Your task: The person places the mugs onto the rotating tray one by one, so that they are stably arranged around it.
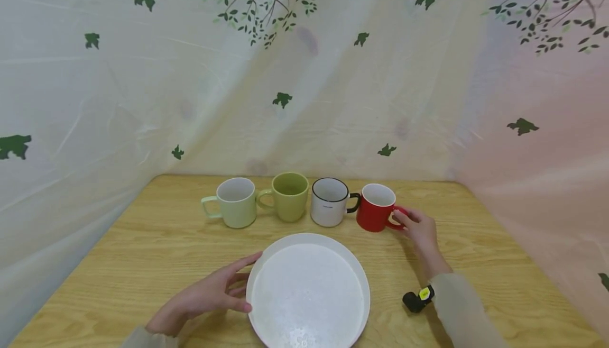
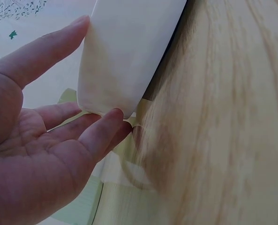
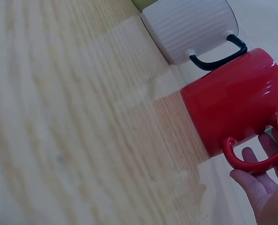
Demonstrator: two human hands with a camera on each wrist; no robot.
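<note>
A red mug [image 1: 375, 211] with a white inside stands upright at the right end of a row of mugs. My right hand [image 1: 418, 227] holds its handle, with thumb and fingers around it in the right wrist view. A round white tray [image 1: 365, 295] with a raised rim lies on the table in front of the row. At its left side, my left hand [image 1: 209, 294] is spread, its thumb and fingertips touching the outer wall. The tray's wall [image 2: 124, 51] shows up close in the left wrist view.
Left of the red mug stand a white mug [image 1: 328, 208] with a black rim and handle, an olive green mug [image 1: 291, 202] and a pale green mug [image 1: 238, 208]. The wooden table [image 1: 142, 242] ends at a leaf-patterned curtain [image 1: 323, 136] behind the mugs.
</note>
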